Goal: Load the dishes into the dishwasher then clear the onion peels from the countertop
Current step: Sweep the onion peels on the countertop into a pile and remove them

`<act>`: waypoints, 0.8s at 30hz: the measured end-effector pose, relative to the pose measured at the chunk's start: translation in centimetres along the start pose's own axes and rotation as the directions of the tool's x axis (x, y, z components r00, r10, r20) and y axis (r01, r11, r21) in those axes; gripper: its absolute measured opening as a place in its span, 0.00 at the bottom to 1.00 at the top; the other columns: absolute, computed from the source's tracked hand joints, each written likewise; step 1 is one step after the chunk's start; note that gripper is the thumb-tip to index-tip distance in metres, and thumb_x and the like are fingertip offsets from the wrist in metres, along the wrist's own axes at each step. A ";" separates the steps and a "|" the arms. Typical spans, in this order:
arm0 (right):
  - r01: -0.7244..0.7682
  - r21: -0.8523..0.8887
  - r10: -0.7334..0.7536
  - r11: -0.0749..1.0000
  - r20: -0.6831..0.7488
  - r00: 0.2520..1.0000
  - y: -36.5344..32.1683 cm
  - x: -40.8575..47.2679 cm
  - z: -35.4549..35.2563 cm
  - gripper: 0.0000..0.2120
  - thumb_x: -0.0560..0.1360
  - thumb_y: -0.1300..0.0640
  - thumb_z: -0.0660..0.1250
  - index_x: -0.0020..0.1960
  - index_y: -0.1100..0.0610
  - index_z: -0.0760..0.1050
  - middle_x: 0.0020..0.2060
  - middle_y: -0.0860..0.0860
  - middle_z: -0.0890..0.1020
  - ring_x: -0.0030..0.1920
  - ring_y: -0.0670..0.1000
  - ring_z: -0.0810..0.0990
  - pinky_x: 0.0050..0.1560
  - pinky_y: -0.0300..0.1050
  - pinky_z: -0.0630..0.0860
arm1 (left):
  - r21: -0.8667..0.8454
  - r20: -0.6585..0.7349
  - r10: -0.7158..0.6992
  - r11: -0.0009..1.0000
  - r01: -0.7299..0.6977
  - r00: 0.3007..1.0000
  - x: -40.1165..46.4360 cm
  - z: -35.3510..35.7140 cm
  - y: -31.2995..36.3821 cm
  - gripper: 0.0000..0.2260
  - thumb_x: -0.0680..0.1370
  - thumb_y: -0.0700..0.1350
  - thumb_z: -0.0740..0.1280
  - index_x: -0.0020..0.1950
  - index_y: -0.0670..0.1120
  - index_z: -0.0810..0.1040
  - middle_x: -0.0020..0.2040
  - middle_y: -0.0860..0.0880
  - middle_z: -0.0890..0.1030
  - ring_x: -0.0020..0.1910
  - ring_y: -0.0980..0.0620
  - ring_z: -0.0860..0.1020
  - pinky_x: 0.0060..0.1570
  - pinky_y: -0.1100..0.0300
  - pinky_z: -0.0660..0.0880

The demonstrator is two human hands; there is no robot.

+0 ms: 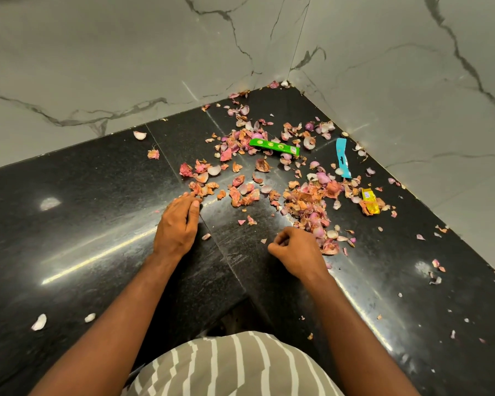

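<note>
Pink and brown onion peels (306,201) lie scattered over the black granite countertop (83,224), thickest in the corner by the marble walls. My left hand (179,224) lies flat on the counter, its fingertips touching the near-left edge of the peels (200,190). My right hand (296,251) rests on the counter with its fingers curled in, just left of a small heap of peels (326,241). Whether it holds any peel I cannot see. No dishes or dishwasher are in view.
Among the peels lie a green wrapper (275,147), a blue strip (342,157) and a yellow wrapper (369,202). Stray peels lie at the near left (39,322) and far right (437,265). Marble walls close the corner behind.
</note>
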State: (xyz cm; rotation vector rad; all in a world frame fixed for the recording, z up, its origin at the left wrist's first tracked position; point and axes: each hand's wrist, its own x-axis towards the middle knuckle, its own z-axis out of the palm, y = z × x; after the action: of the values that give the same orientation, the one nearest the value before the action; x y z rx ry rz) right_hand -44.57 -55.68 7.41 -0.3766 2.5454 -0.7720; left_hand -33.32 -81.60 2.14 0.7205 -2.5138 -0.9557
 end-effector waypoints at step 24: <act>-0.229 0.814 -0.125 0.534 0.344 0.931 0.3 -0.5 0.9 0.11 0.82 0.63 0.66 0.64 0.59 0.80 0.58 0.56 0.86 0.62 0.59 0.84 0.63 0.54 0.81 | -0.006 -0.046 0.045 0.999 -0.045 0.998 0.0 -0.2 0.4 0.14 0.88 0.46 0.58 0.64 0.43 0.81 0.63 0.44 0.83 0.65 0.48 0.76 0.67 0.71 0.62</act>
State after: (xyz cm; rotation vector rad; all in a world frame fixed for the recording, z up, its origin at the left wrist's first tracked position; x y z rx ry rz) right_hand -43.75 -55.70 6.72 -0.0788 1.5376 -1.6229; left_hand -33.39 -81.45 2.54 0.6726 -2.4751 -0.9220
